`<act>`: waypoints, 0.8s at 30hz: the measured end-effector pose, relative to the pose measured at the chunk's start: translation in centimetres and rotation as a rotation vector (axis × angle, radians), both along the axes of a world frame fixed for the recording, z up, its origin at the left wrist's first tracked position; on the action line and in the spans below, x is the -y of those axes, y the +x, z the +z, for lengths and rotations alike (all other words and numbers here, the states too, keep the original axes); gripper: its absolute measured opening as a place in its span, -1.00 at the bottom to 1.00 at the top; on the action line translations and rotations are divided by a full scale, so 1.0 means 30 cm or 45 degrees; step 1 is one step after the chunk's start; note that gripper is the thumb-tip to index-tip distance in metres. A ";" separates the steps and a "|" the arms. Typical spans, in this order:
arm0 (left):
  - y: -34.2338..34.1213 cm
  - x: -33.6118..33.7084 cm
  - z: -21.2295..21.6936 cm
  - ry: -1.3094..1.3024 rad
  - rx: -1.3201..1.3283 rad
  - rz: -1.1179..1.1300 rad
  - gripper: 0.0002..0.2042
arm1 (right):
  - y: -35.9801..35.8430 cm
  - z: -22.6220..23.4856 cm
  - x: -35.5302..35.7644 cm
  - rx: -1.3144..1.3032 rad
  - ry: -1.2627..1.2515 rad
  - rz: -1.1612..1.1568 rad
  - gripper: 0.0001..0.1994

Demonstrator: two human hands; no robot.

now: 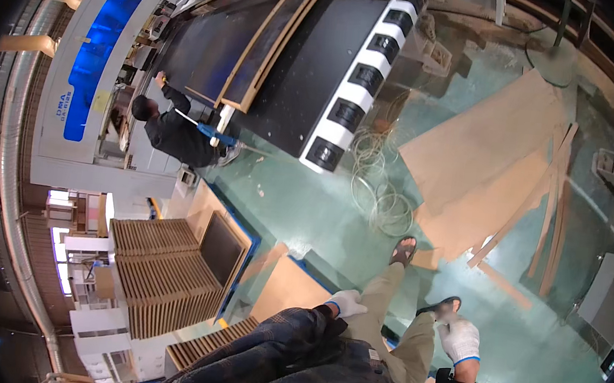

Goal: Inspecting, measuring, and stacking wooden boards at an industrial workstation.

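My left hand, in a white glove with a blue cuff, hangs beside my left thigh, its fingers loosely extended and nothing seen in them. Lower right of it, my right hand, also white-gloved, hangs by my right leg. Its fingers are loosely bent and apart from any object I can make out. Nearest to the left hand is a flat tan panel on a low stack. My sandalled feet stand apart on the green floor, one ahead of the other.
A black conveyor table with a striped end carries wood-edged panels. Beside it a person in black reaches over it. Stacked wooden frames stand left. Coiled clear tubing, brown sheets and strips lie on the floor.
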State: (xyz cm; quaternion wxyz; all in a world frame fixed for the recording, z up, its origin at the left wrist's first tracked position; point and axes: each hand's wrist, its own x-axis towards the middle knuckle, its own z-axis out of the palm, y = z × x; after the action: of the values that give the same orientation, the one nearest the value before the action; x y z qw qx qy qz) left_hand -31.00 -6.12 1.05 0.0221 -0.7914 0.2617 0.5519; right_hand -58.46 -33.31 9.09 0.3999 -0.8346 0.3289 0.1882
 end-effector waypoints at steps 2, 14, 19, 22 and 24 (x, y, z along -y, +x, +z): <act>-0.140 -0.034 -0.034 0.063 0.035 -0.029 -0.36 | -0.145 -0.123 -0.032 -0.048 0.160 -0.154 -0.64; -0.552 -0.114 -0.085 0.366 0.160 -0.190 -0.42 | -0.830 -0.599 -0.401 -0.573 1.291 -0.604 -0.12; -0.528 -0.088 -0.004 0.214 0.236 -0.122 -0.46 | -0.790 -0.687 -0.438 -0.614 1.249 -0.257 -0.25; -0.567 0.122 -0.027 -0.019 0.142 -0.407 -0.60 | -0.887 -0.606 -0.402 -0.467 0.842 0.037 -0.24; -0.599 0.207 -0.021 -0.077 -0.110 -0.399 -0.49 | -1.375 -1.056 -0.676 -0.446 0.647 -0.161 -0.30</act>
State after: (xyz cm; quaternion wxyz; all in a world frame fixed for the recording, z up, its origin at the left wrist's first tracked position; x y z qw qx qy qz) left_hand -48.95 -12.34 0.41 0.0726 -0.7168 0.3992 0.5671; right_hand -99.71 -13.04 -22.57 0.5437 -0.6409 0.3864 0.3799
